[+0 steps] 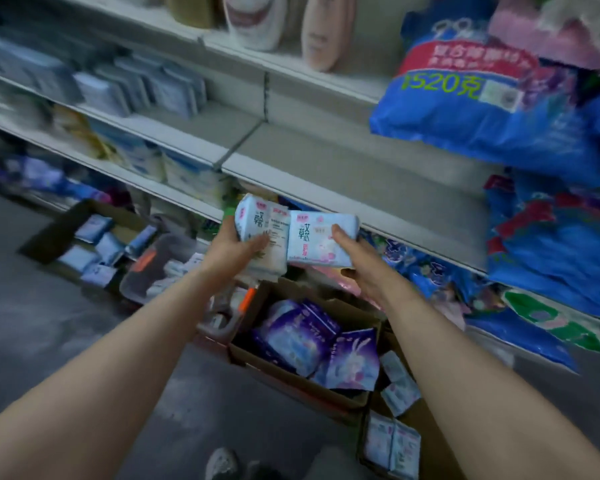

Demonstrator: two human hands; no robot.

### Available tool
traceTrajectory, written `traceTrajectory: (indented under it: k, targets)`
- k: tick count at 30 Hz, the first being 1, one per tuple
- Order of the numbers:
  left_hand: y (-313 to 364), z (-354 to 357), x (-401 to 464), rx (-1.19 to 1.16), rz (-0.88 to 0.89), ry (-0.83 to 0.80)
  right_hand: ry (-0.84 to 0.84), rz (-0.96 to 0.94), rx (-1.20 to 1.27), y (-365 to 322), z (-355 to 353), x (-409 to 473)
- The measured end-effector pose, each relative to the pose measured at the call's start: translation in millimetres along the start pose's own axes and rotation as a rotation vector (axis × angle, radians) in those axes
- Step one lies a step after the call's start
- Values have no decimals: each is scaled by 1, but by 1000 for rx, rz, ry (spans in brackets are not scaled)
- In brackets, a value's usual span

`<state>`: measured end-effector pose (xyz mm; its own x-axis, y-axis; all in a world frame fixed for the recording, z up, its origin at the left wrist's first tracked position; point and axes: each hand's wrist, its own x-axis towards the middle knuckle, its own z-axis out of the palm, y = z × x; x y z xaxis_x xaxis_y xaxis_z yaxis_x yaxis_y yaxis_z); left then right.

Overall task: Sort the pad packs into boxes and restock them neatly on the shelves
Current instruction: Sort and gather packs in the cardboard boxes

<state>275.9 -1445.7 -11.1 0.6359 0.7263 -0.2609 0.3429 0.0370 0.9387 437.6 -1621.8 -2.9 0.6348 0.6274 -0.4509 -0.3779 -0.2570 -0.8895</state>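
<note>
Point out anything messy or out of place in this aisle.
The purple pad packs lie jumbled at mixed angles in the cardboard box. The big blue bags slump over the shelf edge, not stacked.

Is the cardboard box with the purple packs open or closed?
Open. The cardboard box has its flaps folded out, and the purple packs lie loose and visible inside it from above.

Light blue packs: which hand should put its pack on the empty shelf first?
Probably the right hand. Its pack is right below the bare shelf. The left hand grips its pack farther left, toward the stocked section.
</note>
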Motion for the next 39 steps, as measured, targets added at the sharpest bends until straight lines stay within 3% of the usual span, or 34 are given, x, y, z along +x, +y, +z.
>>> traceTrajectory:
  k: [7,13,23,31,39]
  targets:
    - [-5,-98,60,-9,-29,100,-182,52,-48,-32,92,71]
    - [1,-166,127,44,-66,205,-70,-73,-146,-63,163,162]
    - [-27,-275,233,-56,-93,354,-77,-182,-253,-95,297,293]
    - [-52,-374,325,62,-134,268,126,-234,-488,-120,398,417]
    - [-61,-438,406,148,-135,137,358,-206,-480,-127,455,505]
